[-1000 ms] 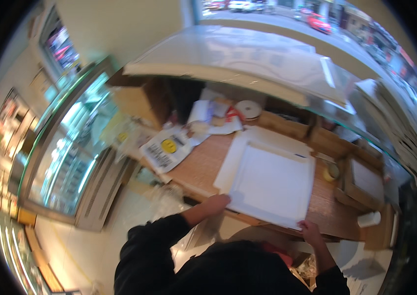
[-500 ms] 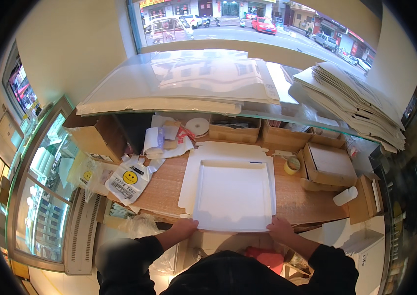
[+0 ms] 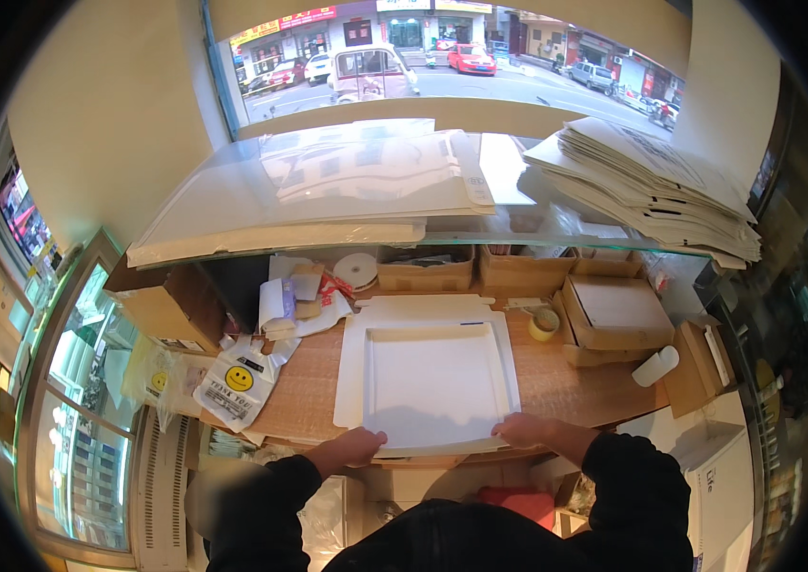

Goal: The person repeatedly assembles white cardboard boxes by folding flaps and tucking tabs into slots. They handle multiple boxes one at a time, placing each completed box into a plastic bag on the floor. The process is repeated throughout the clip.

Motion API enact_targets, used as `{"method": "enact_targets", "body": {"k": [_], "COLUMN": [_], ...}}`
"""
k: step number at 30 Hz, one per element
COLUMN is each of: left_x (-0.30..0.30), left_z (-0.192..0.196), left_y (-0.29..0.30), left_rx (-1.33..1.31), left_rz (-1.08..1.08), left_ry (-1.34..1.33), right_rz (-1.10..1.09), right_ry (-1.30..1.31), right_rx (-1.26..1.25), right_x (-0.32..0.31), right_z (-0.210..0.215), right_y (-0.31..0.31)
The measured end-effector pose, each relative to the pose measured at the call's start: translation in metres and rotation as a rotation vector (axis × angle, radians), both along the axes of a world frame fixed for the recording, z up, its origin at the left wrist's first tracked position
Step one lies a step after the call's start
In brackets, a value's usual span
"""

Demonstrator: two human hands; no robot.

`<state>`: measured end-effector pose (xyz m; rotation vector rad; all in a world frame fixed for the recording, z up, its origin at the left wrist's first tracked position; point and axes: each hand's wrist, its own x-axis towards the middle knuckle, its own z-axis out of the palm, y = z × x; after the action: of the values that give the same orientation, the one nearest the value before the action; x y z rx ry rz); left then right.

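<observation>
A white cardboard box blank (image 3: 437, 377) lies on the wooden table in front of me, its middle a shallow tray shape with raised sides and flat flaps along the left and far sides. My left hand (image 3: 358, 446) grips its near left corner, thumb and fingers closed together. At the near right corner my right hand (image 3: 521, 432) is closed on the edge, thumb toward the inside. A short dark mark shows along the tray's far edge. The fingertips under the cardboard are hidden.
A white plastic bag (image 3: 237, 386) with a yellow smiley lies left of the blank. To the right are a tape roll (image 3: 544, 325), brown cardboard boxes (image 3: 618, 313) and a white cylinder (image 3: 655, 366). Above the table, a glass shelf bears white sheets (image 3: 299, 191) and stacked flat cardboard (image 3: 656, 186).
The whole view has shifted, so the table contents sit further left and lower. My right hand has come slightly inward and away from me along the blank's edge. Both hands keep their grip.
</observation>
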<state>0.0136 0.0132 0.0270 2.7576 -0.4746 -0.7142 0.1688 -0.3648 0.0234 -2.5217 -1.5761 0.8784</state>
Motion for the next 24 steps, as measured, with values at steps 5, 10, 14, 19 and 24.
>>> {"method": "enact_targets", "body": {"k": [5,10,14,19,24], "left_x": [0.001,-0.002,-0.004,-0.003,0.007], "left_z": [-0.01,-0.011,-0.009,0.002,0.024], "left_y": [0.003,-0.001,-0.005,-0.009,-0.053], "left_rx": [-0.101,0.045,0.114,0.183,0.154], "left_rz": [-0.125,-0.195,-0.275,-0.253,-0.259], "left_ry": [-0.349,-0.327,-0.366,-0.306,-0.309], "right_rz": [0.011,-0.094,0.216,0.209,0.097], "right_ry": [-0.18,-0.06,-0.184,-0.289,-0.279], "right_rx": [0.195,0.103,0.183,0.086,0.338], "right_x": [0.0,-0.001,-0.004,0.0,-0.028], "right_z": [-0.004,0.003,0.005,0.013,0.009], "right_y": [0.006,0.006,0.005,0.005,0.04]}}
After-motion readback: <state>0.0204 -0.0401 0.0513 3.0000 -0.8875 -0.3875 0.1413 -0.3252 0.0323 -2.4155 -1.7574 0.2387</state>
